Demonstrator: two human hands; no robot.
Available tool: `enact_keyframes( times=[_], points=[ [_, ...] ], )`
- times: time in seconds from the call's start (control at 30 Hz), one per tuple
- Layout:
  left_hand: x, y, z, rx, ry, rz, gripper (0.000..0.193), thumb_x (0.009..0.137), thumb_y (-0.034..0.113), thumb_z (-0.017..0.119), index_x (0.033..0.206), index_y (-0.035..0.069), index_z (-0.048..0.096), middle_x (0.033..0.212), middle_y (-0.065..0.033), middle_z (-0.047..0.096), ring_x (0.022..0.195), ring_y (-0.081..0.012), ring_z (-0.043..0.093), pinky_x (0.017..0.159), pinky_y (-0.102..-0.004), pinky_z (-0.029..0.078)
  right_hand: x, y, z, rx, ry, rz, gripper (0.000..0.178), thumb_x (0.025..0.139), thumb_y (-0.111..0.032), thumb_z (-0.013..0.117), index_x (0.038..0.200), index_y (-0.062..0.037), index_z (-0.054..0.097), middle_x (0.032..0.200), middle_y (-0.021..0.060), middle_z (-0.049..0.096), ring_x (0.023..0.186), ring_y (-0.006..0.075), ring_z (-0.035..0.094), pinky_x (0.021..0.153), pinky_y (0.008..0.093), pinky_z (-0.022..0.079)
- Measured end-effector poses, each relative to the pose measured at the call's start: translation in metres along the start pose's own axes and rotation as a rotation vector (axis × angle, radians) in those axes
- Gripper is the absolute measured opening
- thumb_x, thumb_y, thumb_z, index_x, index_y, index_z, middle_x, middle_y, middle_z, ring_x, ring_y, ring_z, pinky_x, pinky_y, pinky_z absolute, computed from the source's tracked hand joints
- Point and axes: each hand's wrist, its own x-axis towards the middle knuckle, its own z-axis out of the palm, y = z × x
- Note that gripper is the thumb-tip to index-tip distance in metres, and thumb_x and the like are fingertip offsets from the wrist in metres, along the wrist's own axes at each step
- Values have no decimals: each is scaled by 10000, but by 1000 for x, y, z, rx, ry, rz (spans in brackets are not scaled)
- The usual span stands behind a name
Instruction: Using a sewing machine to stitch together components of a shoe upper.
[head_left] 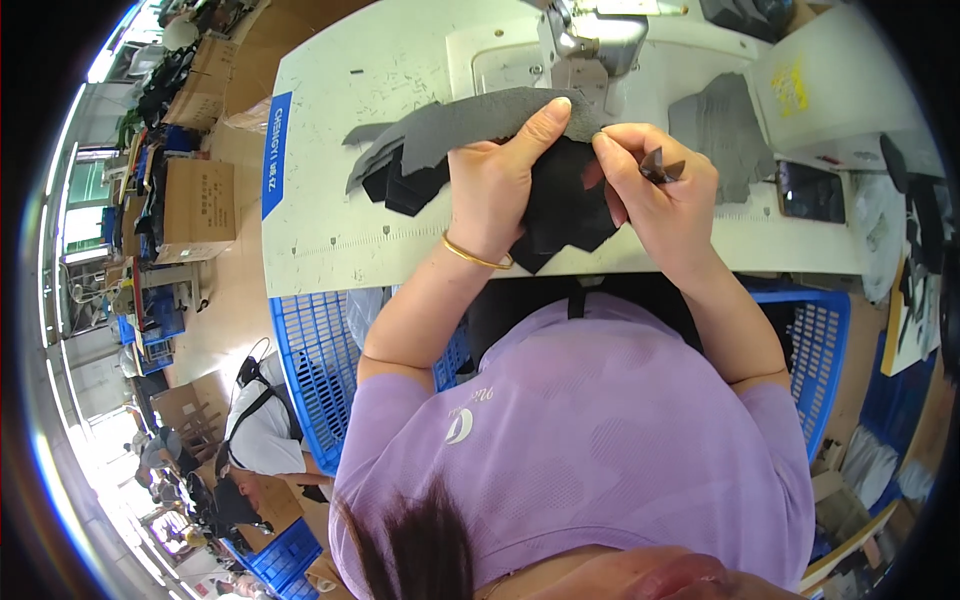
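A curved grey fabric piece (pixel 470 110), with black fabric (pixel 565 205) hanging under it, is held up over the white sewing table (pixel 330 190). My left hand (pixel 500 175) is closed on it, thumb pressed on top near the sewing machine (pixel 595 40). At the piece's right end, my right hand (pixel 655 195) pinches the edge between thumb and forefinger. A small dark pointed tool (pixel 660 168), its kind not clear, sticks out from the curled fingers of that hand. More dark cut pieces (pixel 405 190) lie left of my left wrist.
Grey cut pieces (pixel 725 135) are stacked right of the machine, beside a dark phone (pixel 810 192). Blue plastic baskets (pixel 310 360) stand below the table edge at both sides. Cardboard boxes (pixel 198 205) and another person (pixel 262 415) are at the left.
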Motion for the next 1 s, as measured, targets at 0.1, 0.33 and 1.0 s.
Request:
enact_keyframes(
  times=[0.1,0.33,1.0],
  points=[
    [20,16,-2,55,20,-127,178,844,135,768,797,-12,680,734,-16,643,605,-73,566,515,-217,445,15,-3,1,54,-12,27,119,936,-74,596,904,13,671,708,61,660,493,40,505,425,187,356],
    [53,35,1,29,-59,-51,182,805,77,775,825,-83,692,780,-93,680,612,-131,631,526,-253,506,39,-11,12,127,95,-15,166,901,-100,579,784,-3,647,649,42,667,464,27,486,422,198,382],
    [74,44,3,72,-119,-9,134,801,35,742,884,-64,707,835,-95,694,659,-132,645,563,-257,512,51,-7,15,132,96,-76,266,924,-127,556,687,-20,610,616,37,658,434,36,474,408,210,371]
  ],
)
